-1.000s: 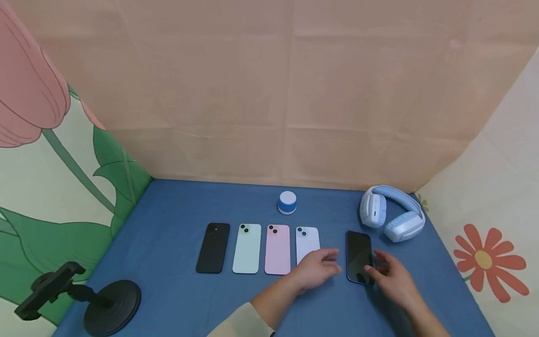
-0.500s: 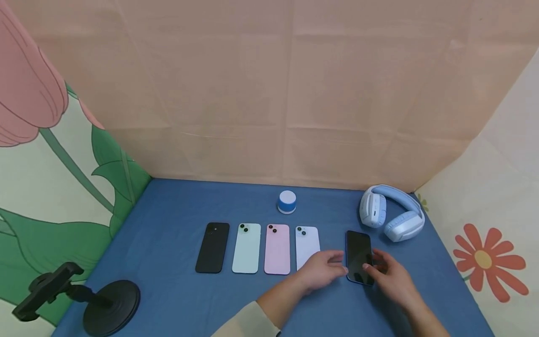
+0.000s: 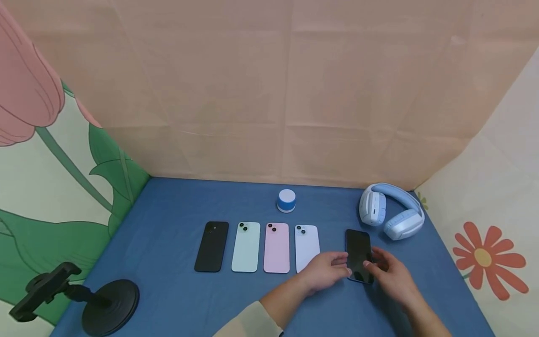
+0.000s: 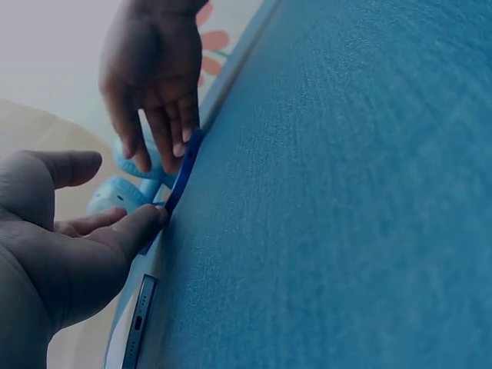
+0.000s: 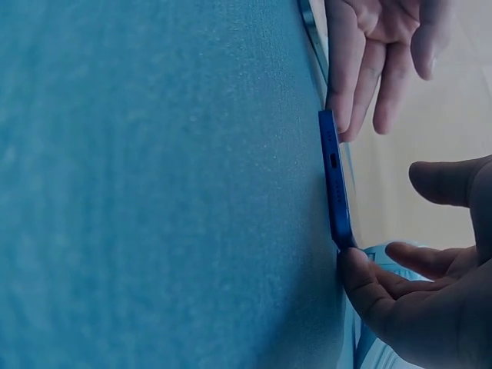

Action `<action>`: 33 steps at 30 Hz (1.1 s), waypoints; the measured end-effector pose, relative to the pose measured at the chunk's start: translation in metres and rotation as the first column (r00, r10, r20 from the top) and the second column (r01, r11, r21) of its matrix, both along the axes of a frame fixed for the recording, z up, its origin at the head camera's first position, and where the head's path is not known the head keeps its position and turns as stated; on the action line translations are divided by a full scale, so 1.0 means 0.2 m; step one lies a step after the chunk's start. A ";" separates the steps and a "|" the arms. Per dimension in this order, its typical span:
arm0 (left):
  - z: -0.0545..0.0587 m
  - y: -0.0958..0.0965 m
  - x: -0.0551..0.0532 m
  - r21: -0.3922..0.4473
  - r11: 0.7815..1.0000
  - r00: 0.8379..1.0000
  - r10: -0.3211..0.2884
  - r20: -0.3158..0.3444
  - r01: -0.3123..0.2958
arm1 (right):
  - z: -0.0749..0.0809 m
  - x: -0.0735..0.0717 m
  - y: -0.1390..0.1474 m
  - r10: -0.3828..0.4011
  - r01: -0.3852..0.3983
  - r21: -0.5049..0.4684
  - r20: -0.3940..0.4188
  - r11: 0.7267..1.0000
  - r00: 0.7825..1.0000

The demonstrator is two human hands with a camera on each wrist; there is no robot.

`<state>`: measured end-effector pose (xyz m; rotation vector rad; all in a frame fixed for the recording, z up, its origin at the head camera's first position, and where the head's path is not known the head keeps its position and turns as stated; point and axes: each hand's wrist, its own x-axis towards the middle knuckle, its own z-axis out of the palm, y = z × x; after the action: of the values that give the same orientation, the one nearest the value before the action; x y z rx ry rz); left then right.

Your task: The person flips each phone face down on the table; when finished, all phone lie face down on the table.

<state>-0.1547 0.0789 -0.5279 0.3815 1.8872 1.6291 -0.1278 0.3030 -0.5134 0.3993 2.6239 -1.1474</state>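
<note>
A dark-screened phone (image 3: pixel 358 248) with a blue edge (image 5: pixel 334 177) lies face up on the blue cloth. My left hand (image 3: pixel 323 271) is at its left side, fingertips right at the edge, thumb held away. On the other side, the fingertips of my right hand (image 3: pixel 392 278) meet the right edge, with the thumb raised over the screen's corner. Both hands have loosely extended fingers. Left of them lies a row of phones, backs up: lavender (image 3: pixel 307 243), partly hidden by my left hand, then a pink phone (image 3: pixel 276 248), a mint phone (image 3: pixel 246 247) and a black phone (image 3: pixel 212 246).
Light-blue headphones (image 3: pixel 391 210) rest at the back right. A small blue-and-white round container (image 3: pixel 287 201) stands behind the row. At the front left is a black phone stand (image 3: pixel 110 306) with a round base. Fabric walls border the blue table (image 3: pixel 177 201).
My left hand has moved right, from beside the lavender phone to the dark-screened phone's left edge. My right hand has stayed almost in place at its right edge.
</note>
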 end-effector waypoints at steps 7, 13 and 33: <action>0.01 0.00 -0.01 -0.019 0.999 0.999 -0.042 -0.024 0.041 | 0.00 -0.01 0.00 0.000 0.000 0.001 -0.006 1.000 1.000; 0.02 -0.01 -0.01 -0.028 0.999 0.999 -0.042 -0.021 0.041 | 0.02 0.00 -0.01 -0.013 0.013 -0.021 -0.004 1.000 1.000; 0.00 -0.05 -0.04 0.006 1.000 0.999 -0.026 0.028 0.025 | 0.13 0.05 -0.09 0.006 -0.012 -0.041 -0.150 0.999 0.989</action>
<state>-0.1624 0.0698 -0.5270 0.3820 1.8505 1.6153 -0.1188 0.2858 -0.4884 0.3030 2.7208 -1.2730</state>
